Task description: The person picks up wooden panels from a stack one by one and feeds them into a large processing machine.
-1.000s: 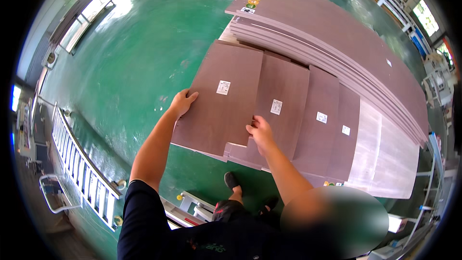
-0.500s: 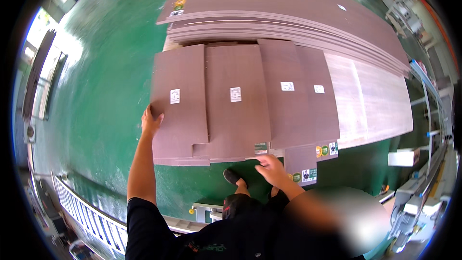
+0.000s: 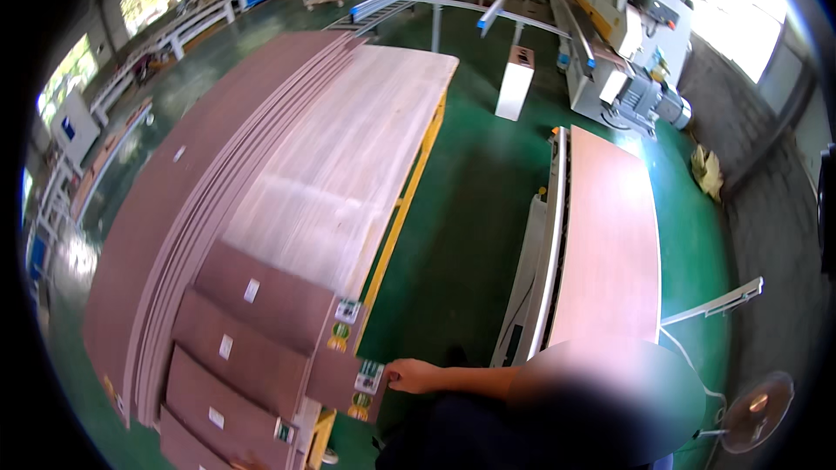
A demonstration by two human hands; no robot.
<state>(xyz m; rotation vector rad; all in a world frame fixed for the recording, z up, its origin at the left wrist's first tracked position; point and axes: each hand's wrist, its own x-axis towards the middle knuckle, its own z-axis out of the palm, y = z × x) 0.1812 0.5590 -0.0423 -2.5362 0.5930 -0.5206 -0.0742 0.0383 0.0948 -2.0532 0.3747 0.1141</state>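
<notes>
My right hand (image 3: 414, 376) reaches over to a narrow brown panel (image 3: 324, 378) with colored stickers at its end. Its fingers are closed on the panel's short edge, beside the stickers. This panel sticks out from under several overlapping brown panels (image 3: 246, 372), each with a small white label. Only a small skin-toned blur of my left hand (image 3: 249, 462) shows at the bottom edge, over the nearest panels; its fingers cannot be made out.
Long brown boards (image 3: 205, 148) lie stacked on the left, next to a pale wood-grain board (image 3: 335, 148) on a yellow frame (image 3: 418, 165). To the right, a light wood panel (image 3: 605, 244) rests on a conveyor. Beyond stand a white box (image 3: 515, 87) and a large machine (image 3: 610, 43). A fan (image 3: 756, 411) is at lower right.
My view has swung to the right, bringing the conveyor and machine into sight. My right hand, earlier near the panels' front edge, now grips the protruding panel. My left hand has almost left view.
</notes>
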